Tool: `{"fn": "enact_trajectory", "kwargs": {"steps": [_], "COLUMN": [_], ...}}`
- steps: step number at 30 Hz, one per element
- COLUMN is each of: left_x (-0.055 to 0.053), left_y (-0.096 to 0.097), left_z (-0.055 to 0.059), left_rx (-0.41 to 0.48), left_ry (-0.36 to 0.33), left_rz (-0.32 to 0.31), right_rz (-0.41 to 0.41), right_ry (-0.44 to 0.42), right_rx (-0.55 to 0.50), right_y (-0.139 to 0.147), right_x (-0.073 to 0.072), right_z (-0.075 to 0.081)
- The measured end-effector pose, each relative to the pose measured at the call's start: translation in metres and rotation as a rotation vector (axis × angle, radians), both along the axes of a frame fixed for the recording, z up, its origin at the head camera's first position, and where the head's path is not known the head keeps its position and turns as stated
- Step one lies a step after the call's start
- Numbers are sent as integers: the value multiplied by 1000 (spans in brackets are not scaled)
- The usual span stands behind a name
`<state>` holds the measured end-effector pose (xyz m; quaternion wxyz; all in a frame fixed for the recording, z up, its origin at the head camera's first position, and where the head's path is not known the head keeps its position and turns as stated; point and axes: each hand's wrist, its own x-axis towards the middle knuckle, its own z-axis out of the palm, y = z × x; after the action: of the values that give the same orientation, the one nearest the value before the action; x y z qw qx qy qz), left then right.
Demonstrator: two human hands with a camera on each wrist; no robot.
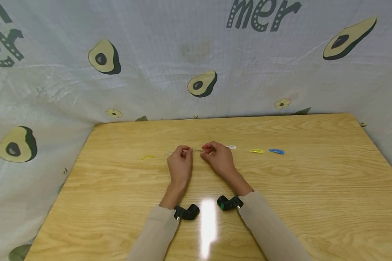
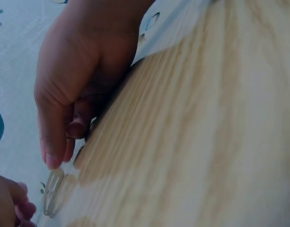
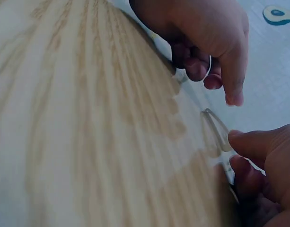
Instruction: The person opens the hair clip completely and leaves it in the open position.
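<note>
My left hand (image 1: 180, 165) pinches a pale snap hair clip (image 2: 53, 193) between thumb and fingertips, just above the wooden table. In the right wrist view the clip (image 3: 215, 128) reaches out from the left thumb tip. Facing it from the other side is my right hand (image 1: 219, 159), fingers loosely curled and its thumb tip a short way from the clip. Nothing shows in the right hand's grasp. Right of that hand lie a white hair clip (image 1: 231, 147), a yellow hair clip (image 1: 256, 151) and a blue hair clip (image 1: 276, 151).
A thin, curved yellow piece (image 1: 147, 157) lies on the table (image 1: 117, 203) left of my hands. Beside the left hand is a pale thin item (image 1: 168, 153), too faint to make out. Behind the table's far edge hangs a white cloth (image 1: 150, 47) printed with avocados.
</note>
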<state>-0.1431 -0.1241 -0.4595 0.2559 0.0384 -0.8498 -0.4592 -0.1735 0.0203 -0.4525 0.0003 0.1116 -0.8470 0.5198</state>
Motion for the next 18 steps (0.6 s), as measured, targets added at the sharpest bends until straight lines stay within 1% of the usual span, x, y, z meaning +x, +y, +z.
{"fn": "enact_trajectory", "kwargs": {"steps": [2, 4, 7, 9, 13, 18], "left_x": [2, 3, 4, 3, 0, -7], "left_y": [4, 10, 22, 31, 49, 65], "left_z": [2, 5, 12, 16, 20, 17], "left_rx": [28, 38, 53, 66, 74, 66], "left_ry": [8, 21, 37, 32, -7, -68], "left_rz": [-29, -67, -132, -169, -223, -239], "right_rz": [21, 35, 40, 29, -15, -60], "right_ry": [-9, 1, 34, 58, 79, 82], "right_rx": [-17, -18, 0, 17, 31, 33], "right_y": [5, 11, 23, 32, 51, 71], "right_x": [2, 3, 5, 4, 2, 1], "right_z": [3, 7, 14, 18, 21, 16]}}
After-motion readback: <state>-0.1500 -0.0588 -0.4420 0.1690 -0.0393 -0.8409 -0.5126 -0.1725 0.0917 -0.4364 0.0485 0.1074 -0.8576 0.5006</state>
